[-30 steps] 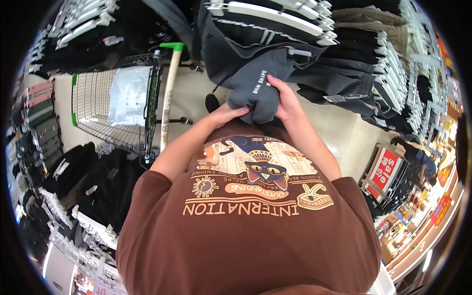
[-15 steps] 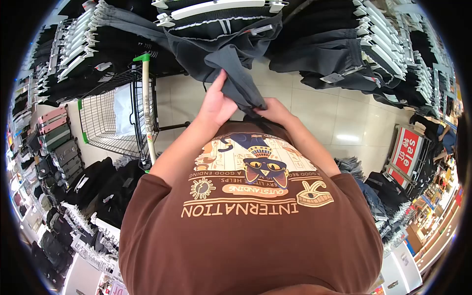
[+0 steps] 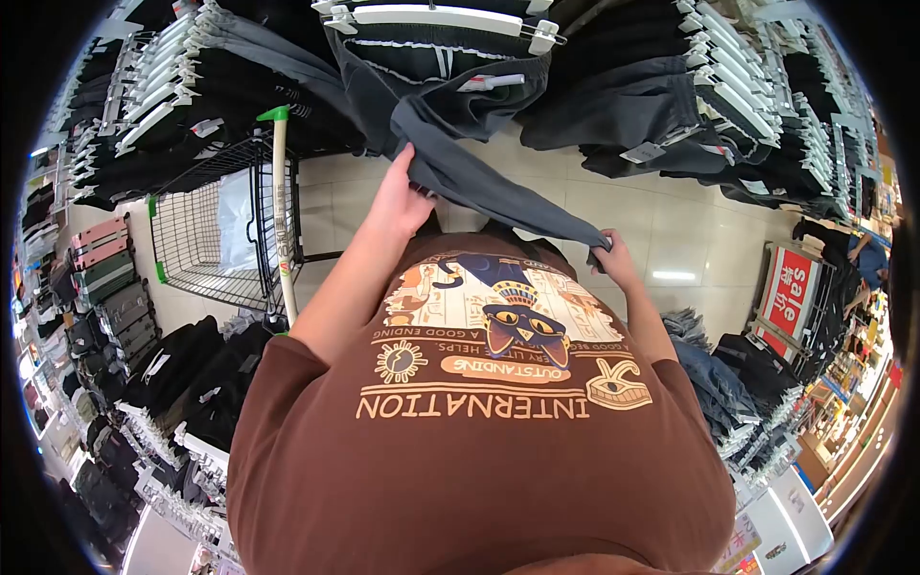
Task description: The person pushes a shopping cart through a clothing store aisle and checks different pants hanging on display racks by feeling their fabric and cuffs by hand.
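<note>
Dark grey trousers (image 3: pixel 474 182) are hanging by their waistband from a white clip hanger (image 3: pixel 422 15), with one leg stretching diagonally across toward the right hand (image 3: pixel 613 254). That hand is gripping the far end of the leg, its fingers wrapping around the cloth. The left hand (image 3: pixel 402 199) is resting its thumb against the leg nearer the waistband, its fingers curling beneath; whether it is pinching, I cannot tell. A white tag (image 3: pixel 494 82) is sticking out at the waistband. More dark trousers (image 3: pixel 613 105) are hanging on white hangers (image 3: pixel 728 81) to the right, and another hanger row (image 3: pixel 158 91) is jutting out to the left. Below that left row, a black wire shopping cart (image 3: pixel 182 240) is holding a pale plastic bag (image 3: pixel 238 225). A brown printed T-shirt (image 3: pixel 479 479) is filling the lower view, light floor tiles (image 3: pixel 556 192) are showing beyond it, and a red sale sign (image 3: pixel 786 302) is standing near the right edge.
</note>
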The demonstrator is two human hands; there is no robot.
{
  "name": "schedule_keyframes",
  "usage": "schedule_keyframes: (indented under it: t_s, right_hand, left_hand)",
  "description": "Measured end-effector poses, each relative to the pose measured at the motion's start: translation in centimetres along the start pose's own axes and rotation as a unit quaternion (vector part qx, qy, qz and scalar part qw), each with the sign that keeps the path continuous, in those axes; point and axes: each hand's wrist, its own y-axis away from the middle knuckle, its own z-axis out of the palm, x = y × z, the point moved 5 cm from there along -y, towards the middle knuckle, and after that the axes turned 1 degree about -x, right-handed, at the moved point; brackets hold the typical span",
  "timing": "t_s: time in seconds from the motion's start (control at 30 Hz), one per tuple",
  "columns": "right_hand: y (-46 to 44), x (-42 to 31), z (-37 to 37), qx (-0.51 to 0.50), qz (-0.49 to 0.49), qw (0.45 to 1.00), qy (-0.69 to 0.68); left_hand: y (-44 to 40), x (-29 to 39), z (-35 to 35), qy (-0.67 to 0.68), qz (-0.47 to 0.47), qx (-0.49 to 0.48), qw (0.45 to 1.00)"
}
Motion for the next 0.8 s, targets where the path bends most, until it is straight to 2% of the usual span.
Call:
schedule_keyframes:
  t_s: [0.07, 0.1, 0.13, 0.2, 0.23, 0.27, 0.3, 0.33, 0.4, 0.47, 0.5, 0.6, 0.63, 0.73, 0.77, 0.8]
  right_hand:
    - [2.8, -5.5, 0.9, -0.066, 0.02, 0.996, -0.057]
    - [4.1, -8.1, 1.7, -0.099, 0.03, 0.991, -0.086]
    - [5.0, -10.7, 2.6, -0.139, 0.0, 0.981, -0.134]
    - [5.8, -15.5, 4.9, -0.217, -0.059, 0.947, -0.229]
    - [5.9, -17.4, 6.0, -0.223, -0.082, 0.935, -0.263]
    - [5.8, -19.2, 7.2, -0.229, -0.105, 0.921, -0.297]
    - [5.9, -21.1, 8.5, -0.235, -0.128, 0.905, -0.331]
    - [5.7, -22.9, 9.1, -0.217, -0.163, 0.902, -0.336]
    - [5.9, -25.8, 9.8, -0.181, -0.227, 0.892, -0.346]
    - [7.3, -28.2, 9.8, -0.219, -0.23, 0.881, -0.351]
    - [8.5, -30.0, 9.9, -0.206, -0.272, 0.895, -0.289]
    - [9.2, -31.2, 10.0, -0.13, -0.314, 0.914, -0.223]
    - [9.2, -31.2, 10.0, -0.123, -0.308, 0.901, -0.278]
    - [9.4, -31.4, 9.9, -0.096, -0.292, 0.924, -0.228]
    - [10.1, -31.9, 9.8, -0.035, -0.315, 0.939, -0.132]
    - [10.7, -32.6, 9.9, -0.01, -0.329, 0.939, -0.104]
  left_hand:
    - [0.9, 0.1, -0.6, -0.073, -0.005, 0.085, 0.994]
    - [1.4, 0.1, -0.3, -0.121, 0.019, 0.076, 0.99]
    - [1.9, 0.1, 0.1, -0.169, 0.045, 0.07, 0.982]
    - [3.2, -0.3, 2.2, -0.28, 0.149, -0.046, 0.947]
    - [3.8, -0.4, 3.1, -0.332, 0.2, -0.103, 0.916]
    - [4.2, -1.0, 4.5, -0.373, 0.207, -0.238, 0.872]
    - [6.4, -1.4, 6.3, -0.411, 0.187, -0.307, 0.838]
    - [7.4, -2.2, 7.5, -0.49, 0.182, -0.368, 0.769]
    - [11.5, -2.2, 10.9, -0.566, 0.266, -0.346, 0.699]
    - [12.2, -1.6, 11.5, -0.584, 0.285, -0.278, 0.708]
    - [10.0, -2.2, 10.5, -0.517, 0.306, -0.313, 0.735]
    - [9.9, -0.9, 10.7, -0.472, 0.26, -0.321, 0.779]
    - [10.5, -0.5, 10.9, -0.491, 0.293, -0.332, 0.75]
    - [10.0, -0.6, 10.5, -0.414, 0.214, -0.357, 0.809]
    - [10.1, -0.9, 10.2, -0.439, 0.175, -0.336, 0.814]
    - [10.0, -1.1, 10.2, -0.411, 0.149, -0.325, 0.838]
